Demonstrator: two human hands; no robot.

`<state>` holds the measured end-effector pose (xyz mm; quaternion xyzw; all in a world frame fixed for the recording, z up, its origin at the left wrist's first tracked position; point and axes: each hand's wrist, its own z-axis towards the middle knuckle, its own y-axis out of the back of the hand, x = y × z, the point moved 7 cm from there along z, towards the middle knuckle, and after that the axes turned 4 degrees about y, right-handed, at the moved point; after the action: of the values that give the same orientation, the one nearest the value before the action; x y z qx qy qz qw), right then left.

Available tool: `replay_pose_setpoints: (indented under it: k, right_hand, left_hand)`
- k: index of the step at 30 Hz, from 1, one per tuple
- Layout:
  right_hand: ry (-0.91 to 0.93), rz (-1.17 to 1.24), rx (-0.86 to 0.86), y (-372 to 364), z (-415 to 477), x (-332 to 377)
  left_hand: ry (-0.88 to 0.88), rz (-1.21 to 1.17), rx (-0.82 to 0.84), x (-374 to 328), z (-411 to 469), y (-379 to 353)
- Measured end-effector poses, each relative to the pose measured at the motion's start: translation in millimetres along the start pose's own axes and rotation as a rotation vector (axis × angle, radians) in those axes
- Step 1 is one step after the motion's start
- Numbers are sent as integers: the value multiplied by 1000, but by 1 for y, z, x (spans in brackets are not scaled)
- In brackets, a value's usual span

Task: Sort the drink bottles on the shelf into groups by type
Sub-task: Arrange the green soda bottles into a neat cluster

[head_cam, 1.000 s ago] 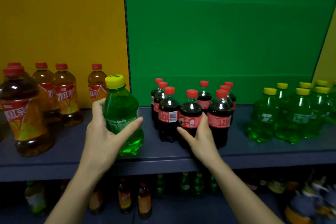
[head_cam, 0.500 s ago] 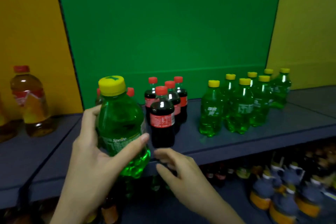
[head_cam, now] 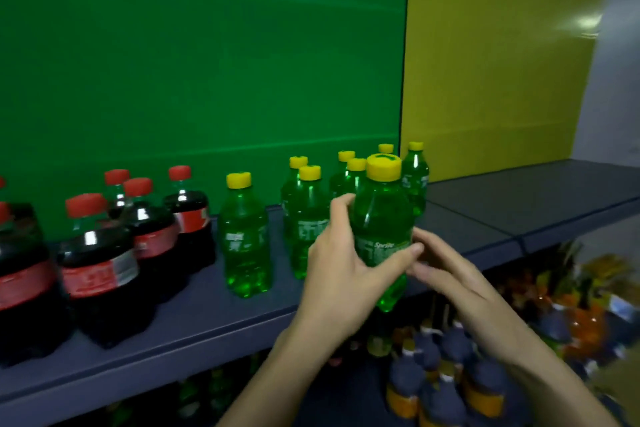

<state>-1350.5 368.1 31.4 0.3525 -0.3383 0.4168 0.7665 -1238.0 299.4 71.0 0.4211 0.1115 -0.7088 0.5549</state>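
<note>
We held the green Sprite bottle (head_cam: 381, 218) right of centre, our left hand (head_cam: 343, 274) wrapped around its labelled middle, our right hand (head_cam: 446, 277) loosely open beside it. It looked full, smooth and slightly slippery, so the label band seemed the best grip.

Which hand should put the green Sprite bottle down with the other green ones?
Probably the left hand. It already wraps the Sprite bottle right beside the green bottle group on the shelf. The right hand only touches the bottle's side with its fingertips.
</note>
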Motion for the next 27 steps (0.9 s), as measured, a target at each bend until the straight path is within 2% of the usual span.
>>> replay_pose_setpoints:
  k: [4,8,12,19,25,27]
  right_hand:
    - [4,-277,141,59,38,-35]
    - [7,-325,52,104,80,-66]
    - [-25,-311,74,124,109,-106]
    - [-27,-284,142,122,124,-138]
    - [60,-327,136,125,119,-119]
    - [151,-380,94,139,116,-91]
  left_hand:
    - [41,15,-71,15,49,-70]
    - [85,115,-137,32,90,-120]
    - [179,159,-154,53,116,-147]
    - [277,246,-204,84,119,-157]
    - [301,401,-57,66,97,-142]
    - [233,473,-36,36,76,-118]
